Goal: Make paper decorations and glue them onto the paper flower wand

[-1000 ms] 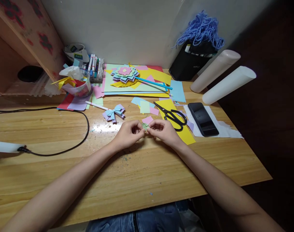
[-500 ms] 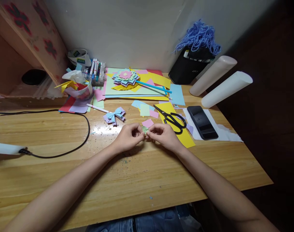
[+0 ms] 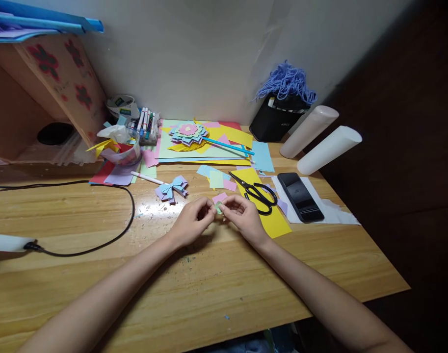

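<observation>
A small green paper piece (image 3: 218,208) sits between the fingertips of both hands, raised just over the wooden tabletop (image 3: 179,299) near the middle of the near half. What shows of it reaches away from the person, toward a pink paper scrap (image 3: 220,197) lying just beyond; the fingers cover much of it, so I cannot tell for certain which way its long axis runs.

The left hand (image 3: 193,221) comes in from the lower left, thumb and forefinger bent into a ring and pinching the piece's left side, the other fingers curled beneath. The right hand (image 3: 245,219) mirrors it from the lower right, its thumb and forefinger closed on the right side of the piece. Both forearms slope inward from the near corners, and the bare wrists are nearly straight, low above the wood.

Just right of the right hand, black scissors (image 3: 253,190) rest on a yellow sheet (image 3: 278,224), blades aimed to the far left and handles toward the near right. Beyond the left hand, a paper bow (image 3: 172,189) lies at the near end of a white pen (image 3: 144,177).
</observation>
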A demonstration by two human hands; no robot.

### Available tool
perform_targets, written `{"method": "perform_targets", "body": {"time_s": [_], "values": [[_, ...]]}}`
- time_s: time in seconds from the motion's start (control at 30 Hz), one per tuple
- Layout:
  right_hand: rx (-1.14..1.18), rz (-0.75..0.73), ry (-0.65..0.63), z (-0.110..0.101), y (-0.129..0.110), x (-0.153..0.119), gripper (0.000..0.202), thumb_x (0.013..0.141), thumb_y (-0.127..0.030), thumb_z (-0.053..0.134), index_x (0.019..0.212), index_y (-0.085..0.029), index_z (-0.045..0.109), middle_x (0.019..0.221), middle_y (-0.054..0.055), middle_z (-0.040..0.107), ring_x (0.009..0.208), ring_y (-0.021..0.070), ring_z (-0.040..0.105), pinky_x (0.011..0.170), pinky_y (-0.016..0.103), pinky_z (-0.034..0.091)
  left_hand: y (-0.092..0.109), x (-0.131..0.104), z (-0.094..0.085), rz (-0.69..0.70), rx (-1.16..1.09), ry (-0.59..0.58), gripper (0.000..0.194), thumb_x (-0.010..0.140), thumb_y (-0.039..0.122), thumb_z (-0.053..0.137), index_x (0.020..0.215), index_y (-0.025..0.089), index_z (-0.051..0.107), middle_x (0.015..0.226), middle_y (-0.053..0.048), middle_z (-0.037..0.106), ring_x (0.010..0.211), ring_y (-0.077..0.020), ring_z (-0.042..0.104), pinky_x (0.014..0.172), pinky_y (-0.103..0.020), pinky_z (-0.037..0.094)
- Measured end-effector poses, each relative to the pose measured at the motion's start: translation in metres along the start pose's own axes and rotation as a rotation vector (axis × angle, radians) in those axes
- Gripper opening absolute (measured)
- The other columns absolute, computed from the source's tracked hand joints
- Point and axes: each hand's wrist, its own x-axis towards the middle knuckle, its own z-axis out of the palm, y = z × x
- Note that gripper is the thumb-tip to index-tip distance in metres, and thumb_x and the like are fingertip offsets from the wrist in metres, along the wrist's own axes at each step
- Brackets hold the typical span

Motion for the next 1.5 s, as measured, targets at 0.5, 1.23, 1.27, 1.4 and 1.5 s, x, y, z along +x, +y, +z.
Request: {"method": "perform_targets", "body": {"time_s": [0.5,1.23,1.27,1.4,1.5], "values": [[-0.04,-0.049,-0.041,0.0,0.006,-0.003,0.027,0.07,-0.036,0.071,0.086,-0.019,0.056,0.087,0.003,0.061,0.072,0.013,0.061,0.065,0.026,0.056,-0.009,0.008,-0.003,-0.215,-0.505,0.147,0.03,0.072,0.04,0.067,0.075,0.012,0.061,0.064,-0.002,0.064,0.059,-0.0122,0.06,0.061,-0.025,0.05],[-0.629,-0.649,-0.233,-0.027,-0.002,0.008,0.017,0.084,-0.016,0.053,0.093,-0.024,0.065,0.09,0.004,0.069,0.086,0.0176,0.063,0.077,0.035,0.051,-0.009,0.011,-0.008,-0.227,-0.578,0.041,0.031,0.061,0.022,0.075,0.087,0.01,0.062,0.077,-0.006,0.068,0.068,-0.0122,0.063,0.07,-0.027,0.052],[-0.629,-0.641,-0.209,-0.027,-0.003,0.007,0.017,0.083,-0.018,0.054,0.094,-0.025,0.065,0.091,0.004,0.069,0.087,0.0178,0.063,0.078,0.035,0.051,-0.008,0.01,-0.007,-0.218,-0.56,0.035,0.03,0.062,0.023,0.074,0.086,0.011,0.062,0.076,-0.005,0.068,0.067,-0.0122,0.063,0.069,-0.027,0.052],[-0.636,-0.605,-0.171,-0.024,-0.002,0.006,0.013,0.082,-0.023,0.058,0.094,-0.025,0.064,0.091,0.004,0.069,0.083,0.0172,0.063,0.073,0.032,0.051,-0.008,0.009,-0.005,-0.179,-0.509,-0.002,0.027,0.064,0.025,0.073,0.084,0.011,0.061,0.079,-0.006,0.067,0.066,-0.0119,0.063,0.066,-0.026,0.051],[-0.66,-0.642,-0.167,-0.023,0.002,0.005,0.012,0.084,-0.022,0.057,0.092,-0.025,0.065,0.087,0.004,0.068,0.083,0.0175,0.063,0.074,0.032,0.051,-0.009,0.008,-0.003,-0.182,-0.494,-0.012,0.027,0.067,0.026,0.072,0.086,0.01,0.06,0.08,-0.007,0.067,0.067,-0.0123,0.063,0.066,-0.026,0.05]]}}
